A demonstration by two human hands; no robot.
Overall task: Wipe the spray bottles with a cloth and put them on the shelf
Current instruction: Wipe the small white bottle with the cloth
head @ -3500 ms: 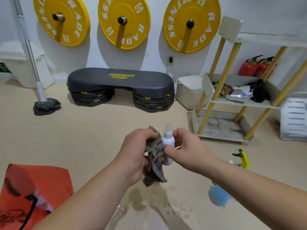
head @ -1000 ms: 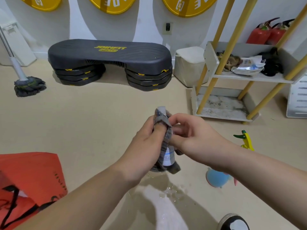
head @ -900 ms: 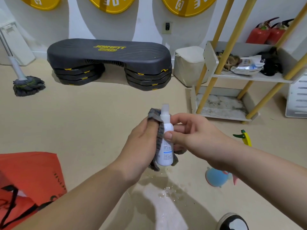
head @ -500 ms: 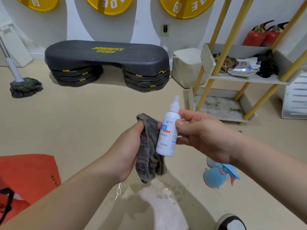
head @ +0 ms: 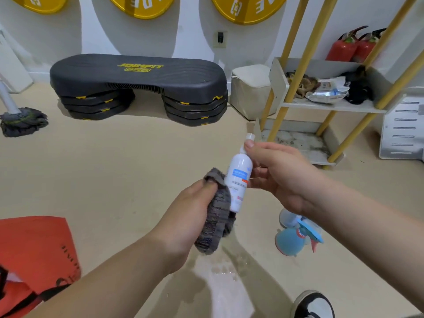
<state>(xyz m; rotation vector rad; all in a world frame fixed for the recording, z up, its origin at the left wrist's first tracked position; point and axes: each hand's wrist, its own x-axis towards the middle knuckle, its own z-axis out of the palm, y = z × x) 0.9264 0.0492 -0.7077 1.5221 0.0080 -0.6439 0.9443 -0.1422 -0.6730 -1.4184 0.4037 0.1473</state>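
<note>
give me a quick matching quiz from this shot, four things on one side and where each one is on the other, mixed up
Things
1. white spray bottle
2. grey cloth
3. blue spray bottle
4. mop head

Places
A. on the floor, low on the right of the view
B. gripped in the left hand
C. on the floor at the far left of the view
D. held in the right hand

Pairs: 1-D, 2-B, 3-A, 4-C
</note>
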